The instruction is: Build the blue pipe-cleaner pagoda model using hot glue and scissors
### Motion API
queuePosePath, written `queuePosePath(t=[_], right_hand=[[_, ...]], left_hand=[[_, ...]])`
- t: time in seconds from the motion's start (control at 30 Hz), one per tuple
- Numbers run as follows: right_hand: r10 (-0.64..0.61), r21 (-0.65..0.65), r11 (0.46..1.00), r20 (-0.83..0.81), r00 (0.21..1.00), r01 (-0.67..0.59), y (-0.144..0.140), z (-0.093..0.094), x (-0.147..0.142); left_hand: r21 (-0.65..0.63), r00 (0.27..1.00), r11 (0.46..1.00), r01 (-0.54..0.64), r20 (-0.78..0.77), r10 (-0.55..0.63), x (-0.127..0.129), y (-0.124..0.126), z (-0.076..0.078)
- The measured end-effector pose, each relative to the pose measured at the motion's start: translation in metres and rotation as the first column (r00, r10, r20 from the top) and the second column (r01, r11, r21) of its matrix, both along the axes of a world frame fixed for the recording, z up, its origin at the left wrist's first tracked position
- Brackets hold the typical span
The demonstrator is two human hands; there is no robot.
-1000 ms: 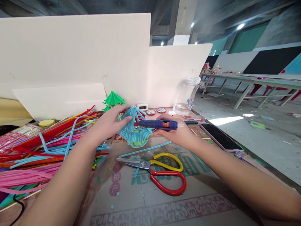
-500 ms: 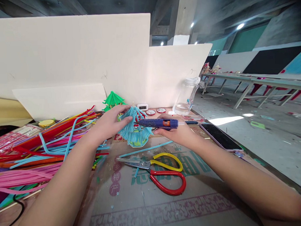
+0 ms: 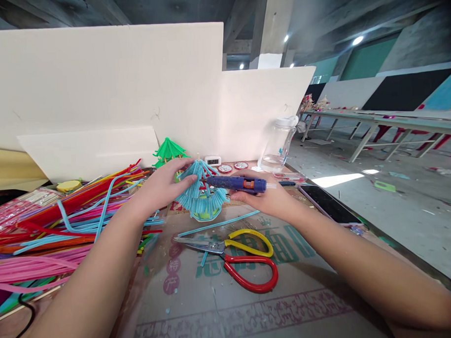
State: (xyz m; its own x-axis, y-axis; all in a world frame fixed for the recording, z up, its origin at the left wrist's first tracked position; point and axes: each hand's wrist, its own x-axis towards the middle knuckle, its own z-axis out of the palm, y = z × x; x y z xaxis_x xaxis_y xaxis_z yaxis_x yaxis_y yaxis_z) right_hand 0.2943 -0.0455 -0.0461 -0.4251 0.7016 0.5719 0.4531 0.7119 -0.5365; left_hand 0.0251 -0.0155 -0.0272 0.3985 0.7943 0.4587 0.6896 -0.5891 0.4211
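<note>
Lying almost level above the table, the blue glue gun is held with its long axis running left to right, its nozzle aimed left into the blue straw umbrella and a clear glue stick jutting out of its right end. An orange trigger can be seen on its underside. The gun is gripped by the right hand, whose fingers are curled closed around the barrel from below.

The umbrella is built of short, pale blue straws fanned out in tiers into a cone, with its point tilted upward and away; it sits near the middle of the table, in front of a white board. It is steadied by the left hand, partly open, with the fingertips pressed against its left side and the thumb laid over its top.

Just in front of the umbrella, scissors with one yellow and one red loop handle are laid flat on printed cardboard, blades pointing left. A heap of long, thin, many-coloured straws is spread at the left. A green straw umbrella stands behind, a clear plastic bottle to the right, and a dark phone lies flat near the table's right edge.
</note>
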Motion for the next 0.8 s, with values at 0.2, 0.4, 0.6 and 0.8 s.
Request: queuePosePath(t=[0.2,0.4,0.6,0.8], right_hand=[[0.016,0.045,0.999,0.035,0.999,-0.018,0.0013,-0.0002,0.0012],[0.009,0.034,0.999,0.053,0.999,-0.011,0.0021,-0.0021,0.0030],[-0.006,0.073,0.997,0.033,0.999,0.004,0.0051,-0.0062,0.0031],[-0.043,0.092,0.995,0.069,0.997,0.036,0.0059,-0.0096,0.0018]], left_hand=[[0.004,1.000,1.000,0.007,-0.005,-0.007,0.0005,-0.0002,0.0000],[-0.009,1.000,1.000,-0.006,0.001,0.006,0.0012,-0.0017,0.0017],[0.002,1.000,1.000,-0.007,0.007,0.007,0.0013,0.0002,0.0000],[-0.004,1.000,1.000,-0.012,-0.008,0.012,0.0004,0.0010,-0.0001]])
